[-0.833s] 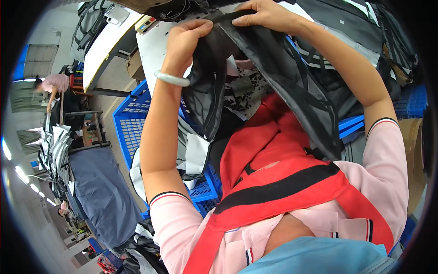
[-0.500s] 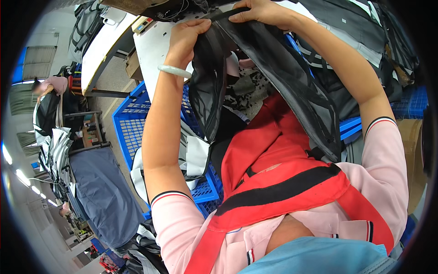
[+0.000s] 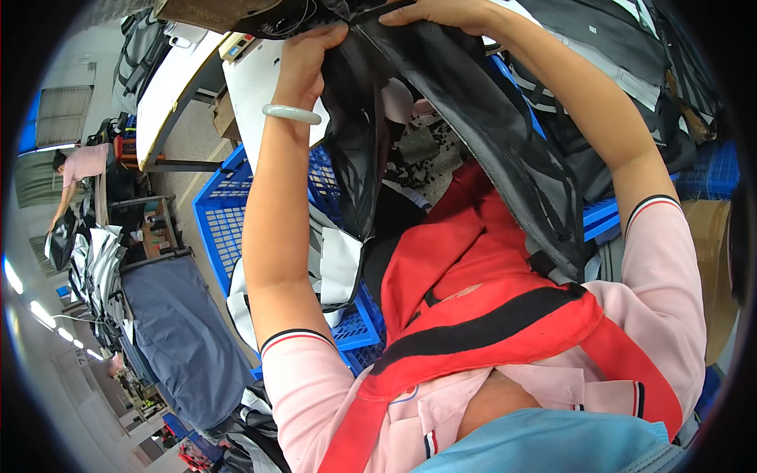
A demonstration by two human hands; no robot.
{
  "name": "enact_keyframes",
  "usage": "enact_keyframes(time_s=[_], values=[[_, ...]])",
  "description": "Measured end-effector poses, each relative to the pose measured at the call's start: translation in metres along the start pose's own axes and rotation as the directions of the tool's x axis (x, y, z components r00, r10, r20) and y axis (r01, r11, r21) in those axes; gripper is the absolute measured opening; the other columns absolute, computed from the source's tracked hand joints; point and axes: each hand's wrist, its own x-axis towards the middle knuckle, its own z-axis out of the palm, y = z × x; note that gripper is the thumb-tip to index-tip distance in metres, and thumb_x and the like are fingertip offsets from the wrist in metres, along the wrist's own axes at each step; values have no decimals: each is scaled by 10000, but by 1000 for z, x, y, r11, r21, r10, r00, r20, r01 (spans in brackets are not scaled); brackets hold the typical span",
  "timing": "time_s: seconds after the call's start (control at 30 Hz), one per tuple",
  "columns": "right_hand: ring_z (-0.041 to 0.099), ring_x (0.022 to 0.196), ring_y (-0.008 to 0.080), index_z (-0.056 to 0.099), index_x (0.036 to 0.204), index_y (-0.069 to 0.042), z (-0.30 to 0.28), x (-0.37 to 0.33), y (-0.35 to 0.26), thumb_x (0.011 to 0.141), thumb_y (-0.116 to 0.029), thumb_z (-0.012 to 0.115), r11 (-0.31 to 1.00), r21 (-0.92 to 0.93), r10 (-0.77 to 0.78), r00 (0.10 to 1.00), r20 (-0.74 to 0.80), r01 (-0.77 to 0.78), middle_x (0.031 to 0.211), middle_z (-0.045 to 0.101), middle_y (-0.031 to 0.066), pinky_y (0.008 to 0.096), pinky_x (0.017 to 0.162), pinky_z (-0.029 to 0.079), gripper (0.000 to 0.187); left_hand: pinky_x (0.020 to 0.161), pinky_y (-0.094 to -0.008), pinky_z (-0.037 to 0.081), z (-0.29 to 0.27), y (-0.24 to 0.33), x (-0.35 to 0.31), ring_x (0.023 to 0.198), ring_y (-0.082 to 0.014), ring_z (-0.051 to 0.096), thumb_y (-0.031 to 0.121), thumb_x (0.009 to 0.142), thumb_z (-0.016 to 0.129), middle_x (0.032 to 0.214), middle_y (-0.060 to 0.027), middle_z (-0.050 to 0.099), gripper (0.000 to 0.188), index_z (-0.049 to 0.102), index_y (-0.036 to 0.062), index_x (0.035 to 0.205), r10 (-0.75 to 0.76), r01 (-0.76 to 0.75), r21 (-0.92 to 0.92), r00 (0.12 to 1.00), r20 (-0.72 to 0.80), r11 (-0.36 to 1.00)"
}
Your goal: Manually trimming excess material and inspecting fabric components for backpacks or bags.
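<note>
The left hand (image 3: 307,59) has its grip pinched on the upper edge of a black fabric piece (image 3: 505,138), and the right hand (image 3: 426,12) has its grip closed on the same edge, just beside it. The piece hangs from both in two lengths, the right one trimmed with a ribbed band and reaching down beside the red apron (image 3: 473,331). Left of it stand the white tabletop (image 3: 251,83) and a blue plastic crate (image 3: 221,213); white-and-grey fabric pieces (image 3: 339,268) lie below the left forearm.
</note>
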Motion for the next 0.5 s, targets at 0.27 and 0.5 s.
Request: enact_keyframes(time_s=[0.27, 0.5], values=[[564, 1033, 202, 584, 1221, 41, -34, 22, 21, 822, -340, 729, 961, 71, 265, 964, 32, -266, 1116, 633, 126, 353, 890, 443, 571, 865, -272, 502, -20, -6, 1, 925, -207, 648, 20, 826, 681, 999, -143, 685, 263, 656, -90, 1063, -26, 23, -149, 999, -19, 989], [524, 687, 141, 672, 755, -71, -66, -138, 104, 761, -265, 754, 705, -644, 709, 328, 624, -297, 735, 599, 9, 344, 667, 449, 211, 820, -251, 503, -37, -15, -54, 861, -165, 644, 77, 872, 673, 965, -118, 685, 304, 623, -102, 1111, -110, 126, -129, 986, 122, 984]])
